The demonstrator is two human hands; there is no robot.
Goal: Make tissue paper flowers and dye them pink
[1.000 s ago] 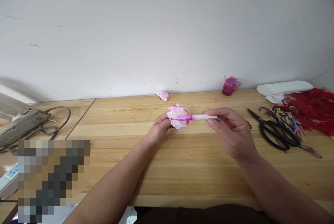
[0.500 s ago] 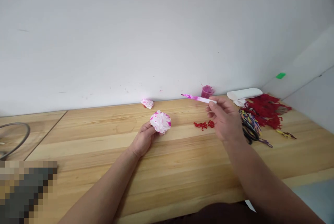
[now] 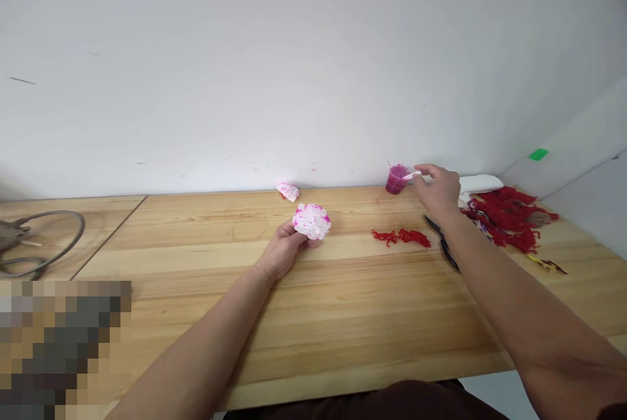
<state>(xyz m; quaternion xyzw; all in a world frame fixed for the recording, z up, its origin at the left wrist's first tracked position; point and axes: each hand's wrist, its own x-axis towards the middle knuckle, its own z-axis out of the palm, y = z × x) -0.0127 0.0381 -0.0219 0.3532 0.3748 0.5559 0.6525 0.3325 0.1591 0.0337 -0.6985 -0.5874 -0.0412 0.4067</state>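
My left hand (image 3: 283, 253) is closed around the base of a ruffled white tissue-paper flower (image 3: 312, 221) with magenta stains, held just above the wooden table. Between thumb and fingers of my right hand (image 3: 438, 193) is a slim white stick (image 3: 412, 176), its far end inside a small clear cup (image 3: 394, 182) of magenta liquid by the wall. A second stained paper piece (image 3: 289, 191) lies against the wall behind the flower. Short red yarn pieces (image 3: 401, 237) rest nearer me than the cup.
Black-handled scissors (image 3: 447, 251) lie partly under my right forearm. Further right are a heap of red yarn (image 3: 519, 217) and a white roll-like object (image 3: 482, 183). A grey cable (image 3: 73, 243) loops at the left. The wall (image 3: 294, 67) bounds the table's back.
My right hand has moved away from me and to the right, lowering the stick's stained tip into the cup. The left hand still holds the flower. The view has shifted slightly left.
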